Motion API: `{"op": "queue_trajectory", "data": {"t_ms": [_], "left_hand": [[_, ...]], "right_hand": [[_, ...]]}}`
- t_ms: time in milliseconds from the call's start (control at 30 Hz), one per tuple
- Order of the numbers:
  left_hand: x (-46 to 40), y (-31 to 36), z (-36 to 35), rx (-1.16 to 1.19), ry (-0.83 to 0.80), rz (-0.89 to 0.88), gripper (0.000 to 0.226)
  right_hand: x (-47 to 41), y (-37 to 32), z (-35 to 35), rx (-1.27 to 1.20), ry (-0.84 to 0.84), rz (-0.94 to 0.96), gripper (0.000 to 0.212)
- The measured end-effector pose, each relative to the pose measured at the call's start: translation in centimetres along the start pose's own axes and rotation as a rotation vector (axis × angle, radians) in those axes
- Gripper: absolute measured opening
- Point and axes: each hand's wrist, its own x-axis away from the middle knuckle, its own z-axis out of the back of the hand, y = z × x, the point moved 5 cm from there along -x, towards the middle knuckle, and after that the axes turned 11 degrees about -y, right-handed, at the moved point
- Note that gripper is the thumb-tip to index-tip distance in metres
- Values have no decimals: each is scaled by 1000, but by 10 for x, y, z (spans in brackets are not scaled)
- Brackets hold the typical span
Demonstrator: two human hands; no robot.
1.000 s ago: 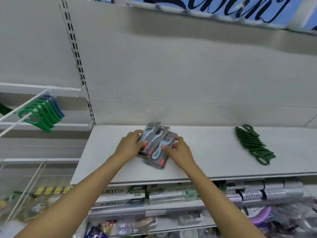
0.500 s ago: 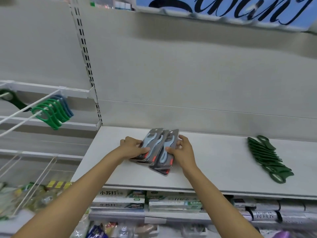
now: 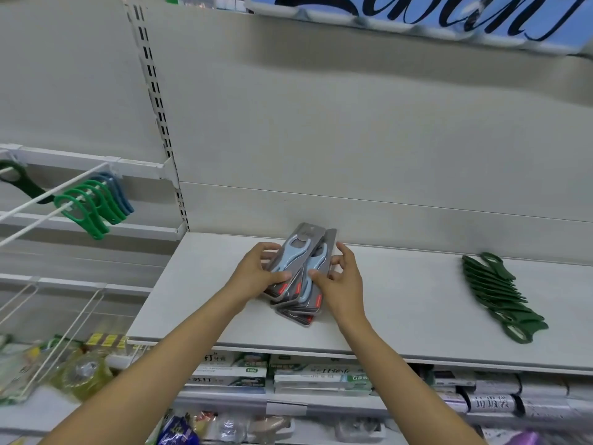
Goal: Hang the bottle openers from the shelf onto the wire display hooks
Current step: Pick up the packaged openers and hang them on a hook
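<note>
A fanned stack of carded bottle openers (image 3: 300, 274), pale blue with red tips on grey backing cards, lies on the white shelf (image 3: 401, 303). My left hand (image 3: 256, 274) grips the stack's left side, thumb on top. My right hand (image 3: 341, 281) holds its right side, fingers spread behind the cards. The cards' upper ends tilt up off the shelf. White wire display hooks (image 3: 41, 200) jut out at the left, carrying green and blue loop-shaped openers (image 3: 93, 203).
A row of dark green openers (image 3: 500, 297) lies on the shelf at the right. A slotted upright (image 3: 160, 114) divides the back panels. Boxed goods (image 3: 288, 374) fill the shelf below. Wire racks with packaged items (image 3: 48, 348) stand at lower left.
Both hands have gathered the fanned cards closer together and tipped their upper ends off the shelf. The camera has moved in closer and slightly left.
</note>
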Motion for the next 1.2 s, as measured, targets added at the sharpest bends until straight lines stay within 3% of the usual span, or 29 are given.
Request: {"op": "queue_trajectory", "data": {"t_ms": [133,300,400,533,800,1200], "left_hand": [[3,5,10,43,160,-56,80],[8,10,25,216,140,-138,34],[15,16,36,258,156,-222,21],[39,19,49,271,202,-332,12],[119,-1,82,83,230,-416,19],[297,-43,169,81,361,-448,22]], "right_hand": [[0,-13,15,15,105,20,74],[-2,-33,36,-11,244,74,53],[-4,-51,30,-106,165,143,35],[-9,-65,2,-215,4,166,31],[12,-67,-79,-345,-223,124,31],[124,-101,-213,-288,-395,154,29]]}}
